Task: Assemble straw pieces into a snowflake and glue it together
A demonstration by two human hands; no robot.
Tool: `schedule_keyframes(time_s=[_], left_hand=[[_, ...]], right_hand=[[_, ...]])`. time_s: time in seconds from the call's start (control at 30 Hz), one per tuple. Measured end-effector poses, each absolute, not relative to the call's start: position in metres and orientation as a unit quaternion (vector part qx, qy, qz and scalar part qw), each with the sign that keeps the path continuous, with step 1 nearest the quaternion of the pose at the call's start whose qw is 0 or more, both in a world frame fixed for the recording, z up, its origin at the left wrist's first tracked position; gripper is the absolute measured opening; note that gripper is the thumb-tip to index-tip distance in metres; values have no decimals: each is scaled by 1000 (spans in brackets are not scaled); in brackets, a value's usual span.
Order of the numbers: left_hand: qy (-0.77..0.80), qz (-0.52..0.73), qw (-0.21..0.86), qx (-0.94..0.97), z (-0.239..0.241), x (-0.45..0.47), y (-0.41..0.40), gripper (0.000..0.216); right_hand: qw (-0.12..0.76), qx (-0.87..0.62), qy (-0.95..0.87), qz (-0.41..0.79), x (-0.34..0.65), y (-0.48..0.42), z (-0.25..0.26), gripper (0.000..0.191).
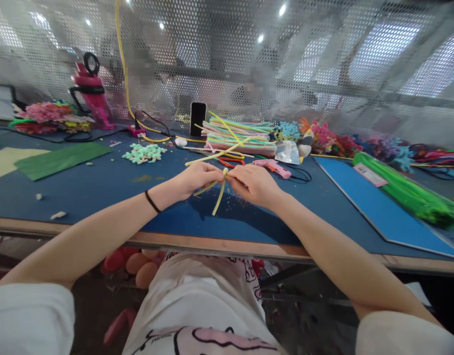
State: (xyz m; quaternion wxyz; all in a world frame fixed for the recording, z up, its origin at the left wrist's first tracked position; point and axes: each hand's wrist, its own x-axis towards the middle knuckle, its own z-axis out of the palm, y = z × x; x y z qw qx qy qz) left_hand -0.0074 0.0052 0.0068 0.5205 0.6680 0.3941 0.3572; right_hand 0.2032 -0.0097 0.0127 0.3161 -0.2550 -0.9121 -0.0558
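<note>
My left hand (197,178) and my right hand (257,184) meet above the blue table near its front. Both pinch yellow pipe cleaners (219,199) between thumb and fingers. A small pale-yellow knob shows where the fingertips come together, and two ends hang down below it. Longer yellow strands rise behind the hands and cross toward the back. Just beyond my right hand, a pink glue gun (274,167) lies on its side. Behind both hands is a thick stack of pastel pipe cleaners (237,134). The fingers partly hide how the strands are joined.
A small heap of mint-green pieces (144,153) lies left of the stack. A phone (197,119) leans against the perforated metal screen, and a pink bottle (92,96) stands back left. On the right, a green pipe-cleaner bundle (407,190) overlaps a blue board (363,192).
</note>
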Motion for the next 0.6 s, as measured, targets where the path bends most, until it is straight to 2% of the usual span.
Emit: schedule_keyframes(time_s=[0.07, 0.13, 0.23, 0.3, 0.37, 0.4, 0.47, 0.6], left_hand=[[387, 370, 529, 658, 6, -5, 4, 23], [378, 393, 521, 657, 5, -2, 2, 24], [362, 424, 499, 664, 4, 0, 0, 27], [360, 433, 487, 668, 4, 1, -2, 27], [369, 435, 486, 662, 4, 2, -3, 26], [374, 437, 492, 654, 4, 2, -4, 25], [380, 449, 513, 625, 3, 2, -4, 25], [382, 472, 569, 554, 1, 1, -2, 28]], right_hand=[[326, -256, -909, -41, 203, -11, 13, 25], [357, -298, -885, 35, 198, -14, 14, 26], [396, -399, -771, 298, 189, -20, 16, 32], [363, -431, -652, 508, 185, -20, 18, 31], [317, -427, -559, 636, 183, -18, 19, 29], [312, -422, -537, 661, 183, -17, 19, 29], [358, -414, -539, 641, 184, -16, 16, 33], [465, -414, -639, 452, 184, -14, 9, 36]])
